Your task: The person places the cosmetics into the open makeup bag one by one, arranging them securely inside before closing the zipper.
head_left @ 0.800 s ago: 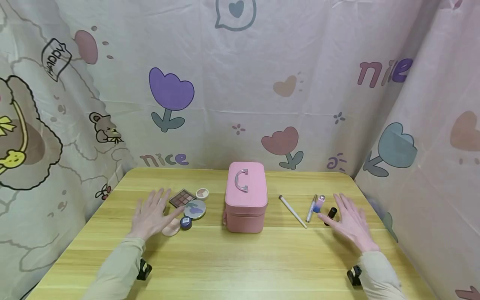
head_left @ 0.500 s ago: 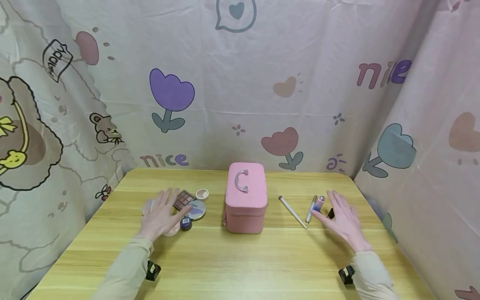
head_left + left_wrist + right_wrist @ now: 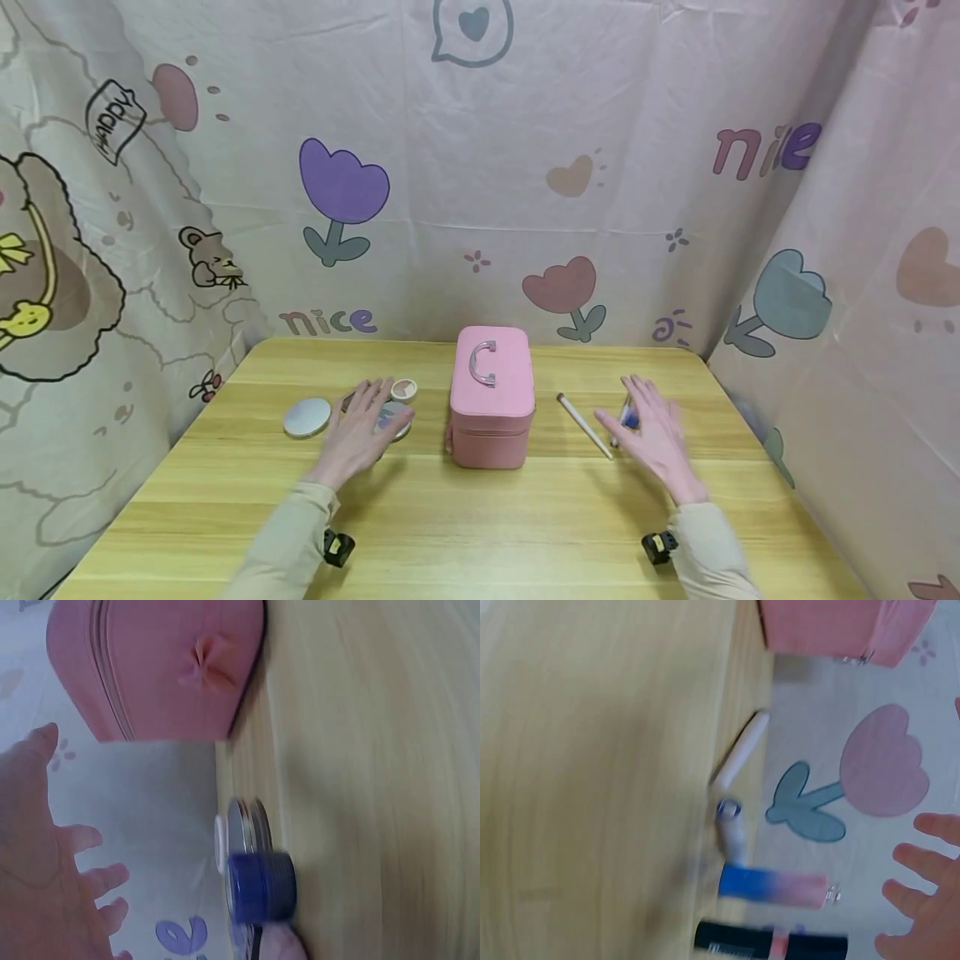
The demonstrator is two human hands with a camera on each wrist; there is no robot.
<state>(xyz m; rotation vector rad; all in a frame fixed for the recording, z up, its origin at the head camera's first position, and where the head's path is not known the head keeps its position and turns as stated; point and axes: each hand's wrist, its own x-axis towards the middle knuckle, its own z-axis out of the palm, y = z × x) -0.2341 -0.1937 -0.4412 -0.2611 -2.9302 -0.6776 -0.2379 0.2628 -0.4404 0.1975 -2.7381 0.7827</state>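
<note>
My left hand (image 3: pixel 356 437), fingers spread, hovers over a group of makeup items. Beneath it lie a round compact (image 3: pixel 402 421) and an eyeshadow palette, mostly covered. A small round tricolour pan (image 3: pixel 404 389) shows past its fingertips. The left wrist view shows a dark blue jar (image 3: pixel 261 887) and a pink puff (image 3: pixel 281 943). My right hand (image 3: pixel 648 433), also spread and holding nothing, is above a blue-and-pink tube (image 3: pixel 772 887) and a black tube (image 3: pixel 772 943). Left of it lies a white pencil-like stick (image 3: pixel 585 427). Between the hands stands a pink vanity case (image 3: pixel 491 392), lid down.
A round silver disc (image 3: pixel 307 417) lies left of my left hand. The wooden table (image 3: pixel 480 533) runs back to a printed curtain (image 3: pixel 480 167), which also closes in both sides. The case's silver handle (image 3: pixel 482 363) rises from its lid.
Both hands have moved inward, toward the pink case. The silver disc at left has come into view, while the blue jar, the puff and the black tube are now covered in the head view.
</note>
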